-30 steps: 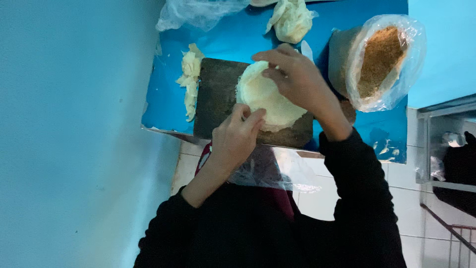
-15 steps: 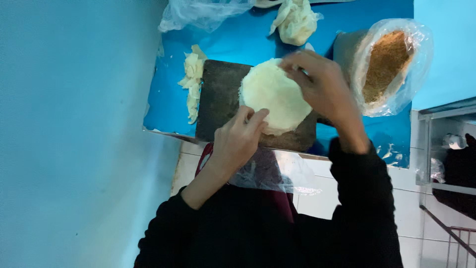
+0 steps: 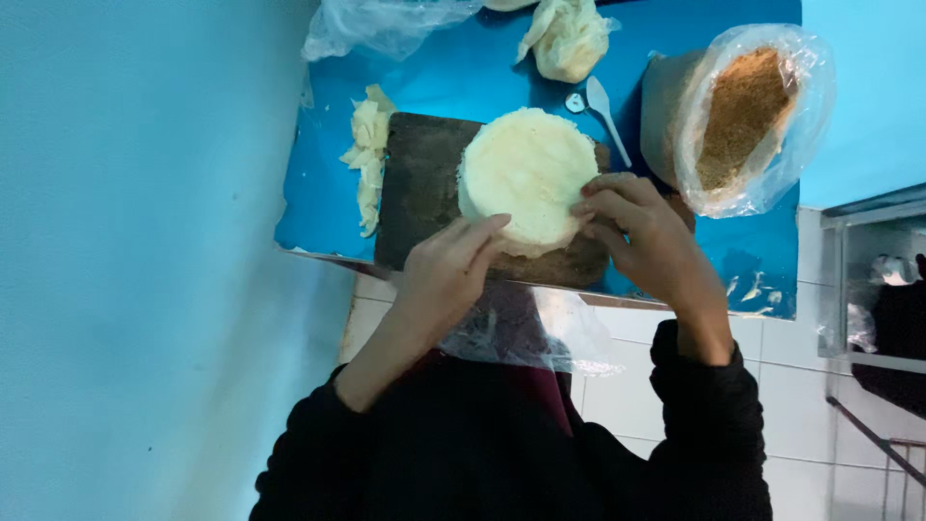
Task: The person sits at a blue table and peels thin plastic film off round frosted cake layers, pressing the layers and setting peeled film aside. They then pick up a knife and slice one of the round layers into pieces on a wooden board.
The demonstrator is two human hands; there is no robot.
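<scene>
Where the black sleeves end nearest the camera, a crumpled sheet of clear plastic [image 3: 526, 333] hangs over the table's near edge, lying between the two forearms. Just beyond it the left hand [image 3: 446, 275] reaches up from the lower left, fingers stretched and pressed flat against the near rim of a round, pale disc of dough [image 3: 527, 178]; they touch it rather than close around it. From the other side the right hand [image 3: 644, 236] has its fingers curled, the tips pinching the disc's near right edge, so that hand grips the dough while the left one steadies it. Whether the disc lies flat or is raised a little by the fingers cannot be told. It sits over a dark, worn board [image 3: 420, 188] that lies on the blue table [image 3: 318, 207], its near edge close to the table's edge. Left of the board, a strip of pale dough scraps [image 3: 367, 154] rests on the blue surface, just beside the board. Farther out to the right, a white plastic spoon [image 3: 606, 111] lies on the table near a container lined with a clear bag and filled with brown crumbs [image 3: 738, 116]. At the far edge sit a lump of dough in plastic wrap [image 3: 567, 37] and a loose clear bag [image 3: 386, 24].
</scene>
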